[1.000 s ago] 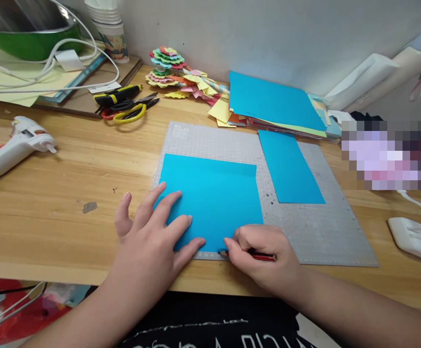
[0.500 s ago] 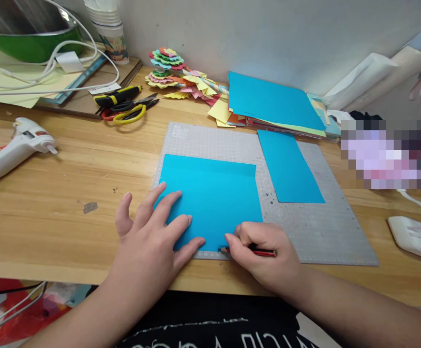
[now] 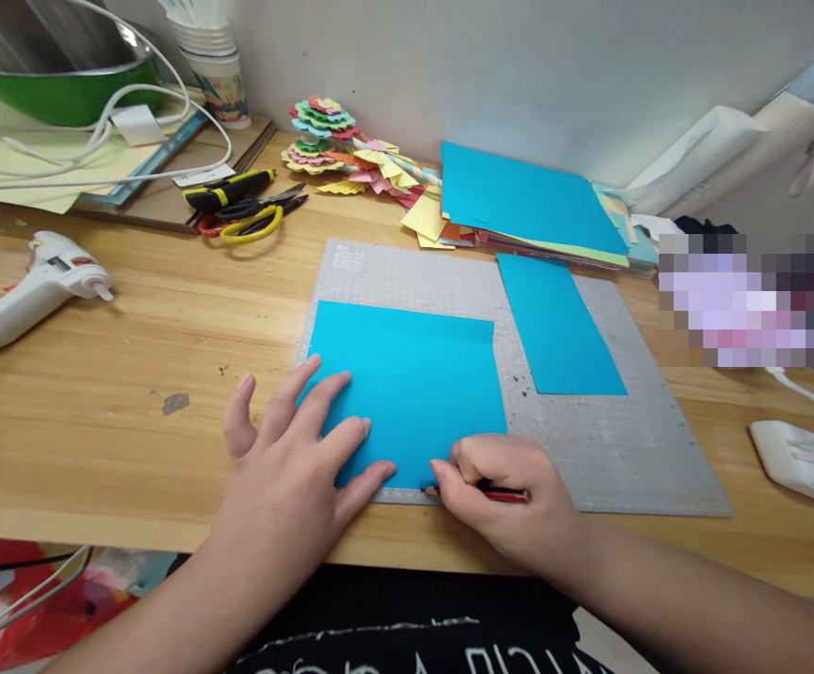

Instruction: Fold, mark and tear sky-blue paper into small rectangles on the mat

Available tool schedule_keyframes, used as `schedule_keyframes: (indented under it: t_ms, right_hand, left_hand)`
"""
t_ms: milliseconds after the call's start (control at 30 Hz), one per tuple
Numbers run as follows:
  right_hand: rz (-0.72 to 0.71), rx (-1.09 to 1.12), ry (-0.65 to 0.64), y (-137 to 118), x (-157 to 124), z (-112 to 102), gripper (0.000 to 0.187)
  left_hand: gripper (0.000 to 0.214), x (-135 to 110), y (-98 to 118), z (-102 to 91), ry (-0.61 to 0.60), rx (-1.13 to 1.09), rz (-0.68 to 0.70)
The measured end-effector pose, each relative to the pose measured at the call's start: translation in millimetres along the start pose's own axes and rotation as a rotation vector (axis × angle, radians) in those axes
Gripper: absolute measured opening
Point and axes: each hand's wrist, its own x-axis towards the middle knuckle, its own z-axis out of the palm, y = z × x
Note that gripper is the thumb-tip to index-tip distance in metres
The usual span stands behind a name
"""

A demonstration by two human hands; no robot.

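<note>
A blue sheet of paper (image 3: 414,384) lies flat on a grey cutting mat (image 3: 617,449). My left hand (image 3: 301,449) rests with fingers spread over the sheet's left side and its near edge. In my right hand (image 3: 512,482) a dark red pencil (image 3: 516,494) is pinched, its tip at the sheet's near edge, right of my left thumb. A narrower blue paper piece (image 3: 561,328) lies on the mat to the right, apart from both hands.
Stacked paper with a blue sheet on top (image 3: 526,197) lies by the wall, beside layered paper flowers (image 3: 323,117). Scissors (image 3: 253,223), a yellow-black cutter (image 3: 228,191) and a white glue gun (image 3: 35,290) are on the left. A white power strip (image 3: 806,459) sits at right.
The pencil and my right hand have shifted very slightly left and down. My left hand and the sheet stay in place.
</note>
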Motion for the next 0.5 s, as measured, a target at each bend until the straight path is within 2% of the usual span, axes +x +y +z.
schedule_keyframes:
  t_ms: [133, 267, 333, 400, 500]
  right_hand:
    - [0.149, 0.194, 0.036, -1, 5, -7, 0.032]
    - [0.076, 0.306, 0.022, -6, 9, -20, 0.007]
    - [0.076, 0.313, -0.01, -11, 12, -30, 0.02]
    - [0.114, 0.265, -0.034, -12, 18, -44, 0.028]
    - [0.16, -0.019, -0.024, -4, 38, -69, 0.022]
  left_hand:
    - [0.025, -1, 1, 0.3, 0.014, -0.002, -0.001]
    - [0.023, -1, 0, -1.8, 0.016, -0.017, 0.014]
    - [0.023, -3, -1, -4.5, 0.013, -0.018, 0.026]
    - [0.022, -6, -3, -7.4, 0.011, -0.015, 0.03]
    - [0.023, -12, -7, -9.8, 0.018, -0.003, 0.02]
